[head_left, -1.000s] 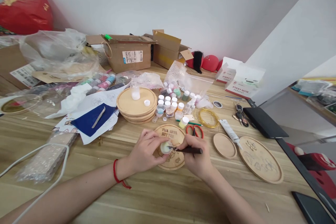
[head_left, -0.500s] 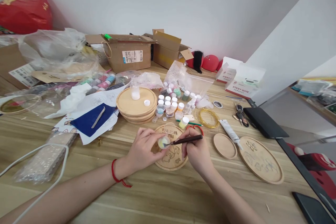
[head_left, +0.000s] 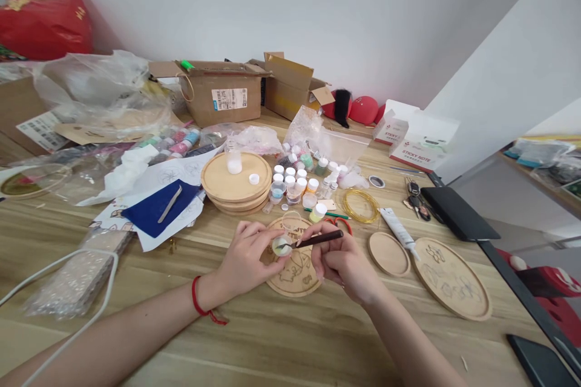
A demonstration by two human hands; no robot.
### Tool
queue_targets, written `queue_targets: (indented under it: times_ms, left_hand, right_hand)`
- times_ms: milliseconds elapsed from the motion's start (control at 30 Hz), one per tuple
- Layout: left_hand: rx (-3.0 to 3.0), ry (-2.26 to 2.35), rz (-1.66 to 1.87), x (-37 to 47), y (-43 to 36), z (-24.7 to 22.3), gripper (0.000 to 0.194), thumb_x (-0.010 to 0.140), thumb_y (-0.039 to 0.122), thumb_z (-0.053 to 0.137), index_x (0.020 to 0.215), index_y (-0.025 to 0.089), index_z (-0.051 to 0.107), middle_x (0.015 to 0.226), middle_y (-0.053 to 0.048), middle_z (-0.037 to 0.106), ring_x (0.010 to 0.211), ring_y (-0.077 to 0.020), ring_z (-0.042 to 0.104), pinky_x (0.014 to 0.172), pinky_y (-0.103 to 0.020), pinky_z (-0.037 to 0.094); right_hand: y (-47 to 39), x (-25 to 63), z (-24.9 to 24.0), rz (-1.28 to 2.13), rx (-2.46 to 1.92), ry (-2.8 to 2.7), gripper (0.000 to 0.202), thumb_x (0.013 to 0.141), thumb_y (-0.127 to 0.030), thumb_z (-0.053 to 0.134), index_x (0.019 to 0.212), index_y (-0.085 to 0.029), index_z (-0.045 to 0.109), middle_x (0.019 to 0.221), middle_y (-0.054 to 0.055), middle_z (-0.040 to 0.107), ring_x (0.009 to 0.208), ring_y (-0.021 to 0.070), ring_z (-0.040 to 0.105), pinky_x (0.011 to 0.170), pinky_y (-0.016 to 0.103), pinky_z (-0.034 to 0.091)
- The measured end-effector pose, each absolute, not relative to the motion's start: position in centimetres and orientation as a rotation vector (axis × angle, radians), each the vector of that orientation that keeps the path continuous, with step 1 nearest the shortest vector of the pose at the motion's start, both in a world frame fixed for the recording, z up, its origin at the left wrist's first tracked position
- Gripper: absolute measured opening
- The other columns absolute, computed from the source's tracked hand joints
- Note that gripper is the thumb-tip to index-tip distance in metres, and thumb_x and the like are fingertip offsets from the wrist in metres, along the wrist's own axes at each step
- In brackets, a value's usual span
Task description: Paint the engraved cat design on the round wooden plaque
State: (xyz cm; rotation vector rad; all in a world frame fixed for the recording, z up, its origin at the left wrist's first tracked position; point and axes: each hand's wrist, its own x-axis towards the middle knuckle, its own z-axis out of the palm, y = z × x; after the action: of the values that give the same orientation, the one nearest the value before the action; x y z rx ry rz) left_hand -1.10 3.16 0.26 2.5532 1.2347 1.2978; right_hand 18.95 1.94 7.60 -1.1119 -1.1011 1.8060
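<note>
My left hand is closed around a small clear plastic cup with pale yellow-green stuff inside, thumb and fingers at its sides. In my right hand is a small spatula with a dark handle, pinched between thumb and fingers. Its thin metal end dips into the cup. Beneath both hands lies a round wooden plate bearing wire outlines, partly covered by the hands. Just behind it stands a white-capped jar with yellow contents.
Several white-capped jars crowd behind the plate, beside stacked wooden trays. To the right are gold wire, red scissors, a tube, a small round tray and a drawn-on tray. Tweezers lie left on blue cloth.
My right hand has shifted slightly left and down, and the spatula's handle has tilted with it. My left hand still holds the cup in nearly the same spot.
</note>
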Motion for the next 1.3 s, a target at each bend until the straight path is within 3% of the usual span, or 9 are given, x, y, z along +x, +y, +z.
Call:
queue_targets:
  times_ms: [267,400,600,800,1000,1300]
  left_hand:
    - [2.589,1.208,1.328,-1.0,3.2,0.2,0.031,0.083,0.036,0.067,0.108,0.018,0.065,0.089,-0.005,0.072,0.081,-0.0189,0.062,0.076,-0.035,0.043]
    - [2.607,1.151,1.317,-1.1,3.2,0.3,0.032,0.082,0.035,0.069,0.109,0.019,0.066,0.085,-0.004,0.070,0.081,-0.0189,0.062,0.076,-0.035,0.043]
    - [2.617,1.153,1.319,-1.1,3.2,0.4,0.030,0.083,0.033,0.069,0.109,0.017,0.066,0.087,-0.005,0.071,0.081,-0.0192,0.062,0.076,-0.035,0.041]
    - [2.661,1.087,1.325,-0.9,2.9,0.3,0.030,0.083,0.034,0.069,0.108,0.017,0.066,0.083,-0.004,0.070,0.081,-0.0193,0.063,0.078,-0.036,0.041]
    - [2.652,1.138,1.324,-0.9,3.1,0.3,0.030,0.084,0.034,0.069,0.107,0.017,0.066,0.084,-0.005,0.070,0.080,-0.0188,0.062,0.076,-0.035,0.041]
    - [2.681,1.067,1.360,-0.7,2.8,0.4,0.030,0.083,0.032,0.069,0.109,0.017,0.065,0.080,-0.003,0.069,0.077,-0.0176,0.062,0.076,-0.035,0.041]
  right_hand:
    - [1.7,19.0,6.8,1.532,-1.144,-1.369,0.018,0.046,-0.015,0.037,0.053,-0.020,0.053,0.040,-0.005,0.042,0.038,0.0092,0.036,0.037,0.019,0.023]
    - [1.4,18.9,6.4,1.385,-1.104,-1.574,0.015,0.051,-0.011,0.035,0.050,-0.021,0.048,0.043,-0.005,0.040,0.040,0.0093,0.036,0.038,0.020,0.026]
    - [0.9,19.2,6.2,0.895,-1.109,-1.847,0.019,0.051,-0.004,0.036,0.051,-0.020,0.046,0.048,-0.004,0.046,0.048,0.0100,0.044,0.046,0.020,0.032]
    - [0.9,19.1,6.4,1.171,-1.160,-1.757,0.017,0.052,-0.006,0.033,0.049,-0.020,0.043,0.044,-0.005,0.040,0.043,0.0094,0.037,0.041,0.020,0.028]
    - [0.5,18.8,6.7,0.959,-1.271,-1.778,0.016,0.051,-0.010,0.035,0.048,-0.020,0.047,0.046,-0.004,0.045,0.047,0.0087,0.041,0.047,0.021,0.029]
    - [0.6,18.3,6.1,1.202,-1.326,-1.493,0.014,0.049,-0.018,0.033,0.046,-0.022,0.045,0.041,-0.004,0.042,0.042,0.0106,0.039,0.043,0.023,0.029]
